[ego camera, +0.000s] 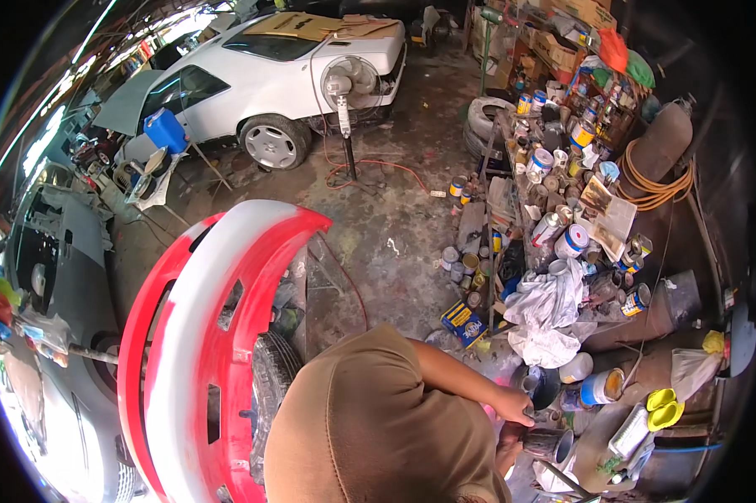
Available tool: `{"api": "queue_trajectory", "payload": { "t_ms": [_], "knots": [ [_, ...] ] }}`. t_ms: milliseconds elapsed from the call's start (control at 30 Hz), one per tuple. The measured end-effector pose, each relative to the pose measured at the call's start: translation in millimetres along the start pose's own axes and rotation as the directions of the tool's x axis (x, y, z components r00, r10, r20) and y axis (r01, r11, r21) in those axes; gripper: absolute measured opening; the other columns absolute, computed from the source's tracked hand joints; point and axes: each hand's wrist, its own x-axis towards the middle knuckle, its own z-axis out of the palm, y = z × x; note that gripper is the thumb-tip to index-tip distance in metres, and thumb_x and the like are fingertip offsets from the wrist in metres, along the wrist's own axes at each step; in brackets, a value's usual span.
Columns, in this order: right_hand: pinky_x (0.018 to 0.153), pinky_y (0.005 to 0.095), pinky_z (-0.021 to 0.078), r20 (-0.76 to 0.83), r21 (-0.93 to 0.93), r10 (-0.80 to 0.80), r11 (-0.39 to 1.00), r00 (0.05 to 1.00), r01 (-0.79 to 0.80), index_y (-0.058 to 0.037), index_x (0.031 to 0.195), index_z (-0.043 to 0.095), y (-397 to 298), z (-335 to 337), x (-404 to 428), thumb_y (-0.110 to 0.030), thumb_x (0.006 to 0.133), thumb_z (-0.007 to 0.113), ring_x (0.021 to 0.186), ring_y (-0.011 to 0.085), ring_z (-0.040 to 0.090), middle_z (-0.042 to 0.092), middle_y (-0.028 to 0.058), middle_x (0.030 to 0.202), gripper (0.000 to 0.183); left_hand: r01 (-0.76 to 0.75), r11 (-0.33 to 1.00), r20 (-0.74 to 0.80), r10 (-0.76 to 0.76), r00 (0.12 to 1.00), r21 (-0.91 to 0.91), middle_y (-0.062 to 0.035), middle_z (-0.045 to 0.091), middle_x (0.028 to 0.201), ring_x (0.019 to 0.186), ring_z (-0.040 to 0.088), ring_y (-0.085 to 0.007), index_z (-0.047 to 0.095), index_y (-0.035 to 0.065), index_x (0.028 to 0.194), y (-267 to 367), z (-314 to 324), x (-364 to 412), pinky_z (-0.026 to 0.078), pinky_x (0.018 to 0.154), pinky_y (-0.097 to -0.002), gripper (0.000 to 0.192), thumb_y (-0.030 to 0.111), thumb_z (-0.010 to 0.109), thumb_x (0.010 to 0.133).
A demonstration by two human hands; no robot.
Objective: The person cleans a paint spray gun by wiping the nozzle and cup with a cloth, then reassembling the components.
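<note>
A brown-clothed shoulder and back fill the bottom centre. From there a bare arm reaches right to my left hand (513,405), whose fingers are curled near a small dark item; whether it is gripped is unclear. Just below is my right hand (509,445), partly hidden by the clothing and beside a stained metal can (548,444); its grip does not show clearly. A dark round container (544,386) lies above the can. To the right are a paint tin (601,386) with a blue label and yellow clogs (664,409).
A red and white car bumper (192,327) stands at left, beside a tyre (274,377). Paint cans and rags (548,295) crowd a workbench. A pedestal fan (346,94), a red hose (390,165) and a white car (271,82) are farther back.
</note>
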Motion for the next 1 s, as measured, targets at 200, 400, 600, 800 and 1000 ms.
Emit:
{"api": "queue_trajectory", "payload": {
  "t_ms": [200, 400, 600, 800, 1000],
  "knots": [
    [0.092, 0.0393, 0.0493, -0.001, 0.006, -0.013, 1.000, 1.000, 0.013, -0.0088, 0.121, 0.058, 4, 3, -3, -0.037, 0.096, 0.055, 0.105, 0.0231, 0.059, 0.063, 0.0083, 0.111, 0.038, -0.024, 1.000, 0.006, 0.024, 1.000, -0.005, -0.0163, 0.070, 0.083, 0.056, 0.069, -0.0246, 0.065, 0.0014, 0.115, -11, 3, 3, 0.058, 0.048, -0.0357, 0.052, 0.048, 0.061, 0.092],
    [0.093, 0.0395, 0.0490, 0.013, 0.060, -0.052, 0.997, 0.999, 0.052, -0.0088, 0.122, 0.057, 14, -15, -14, -0.037, 0.095, 0.055, 0.106, 0.0232, 0.059, 0.063, 0.0085, 0.111, 0.039, -0.091, 0.996, -0.017, 0.091, 0.996, 0.020, -0.0162, 0.070, 0.081, 0.056, 0.069, -0.0240, 0.064, 0.0005, 0.116, -20, 14, 4, 0.057, 0.049, -0.0349, 0.054, 0.048, 0.061, 0.092],
    [0.094, 0.0397, 0.0487, 0.087, 0.209, -0.195, 0.962, 0.977, 0.173, -0.0088, 0.123, 0.057, 16, 23, 9, -0.037, 0.095, 0.055, 0.107, 0.0233, 0.059, 0.062, 0.0087, 0.112, 0.039, -0.133, 0.983, -0.079, 0.144, 0.986, 0.126, -0.0250, 0.064, 0.122, 0.112, 0.063, -0.0369, 0.056, 0.0013, 0.132, -15, 10, -10, 0.049, 0.096, -0.0420, 0.063, 0.048, 0.061, 0.090],
    [0.089, 0.0423, 0.0511, 0.251, 0.287, -0.379, 0.908, 0.891, 0.306, -0.0072, 0.113, 0.064, -4, 28, 7, -0.027, 0.093, 0.062, 0.101, 0.0225, 0.061, 0.063, 0.0099, 0.108, 0.028, -0.061, 0.998, 0.097, 0.059, 0.994, 0.021, -0.0214, 0.060, 0.131, 0.123, 0.058, -0.0305, 0.052, 0.0038, 0.139, 15, -9, -17, 0.042, 0.106, -0.0363, 0.056, 0.024, 0.067, 0.089],
    [0.086, 0.0280, 0.0533, -0.020, -0.133, -0.440, 0.891, 0.898, 0.434, -0.0035, 0.135, 0.049, -31, 36, -37, 0.003, 0.092, 0.056, 0.099, 0.0151, 0.062, 0.061, 0.0057, 0.117, 0.044, -0.415, 0.892, 0.152, 0.392, 0.907, 0.179, -0.0213, 0.062, 0.129, 0.120, 0.060, -0.0330, 0.052, 0.0048, 0.140, -5, -15, -31, 0.043, 0.103, -0.0389, 0.055, 0.016, 0.068, 0.089]
  ]
}}
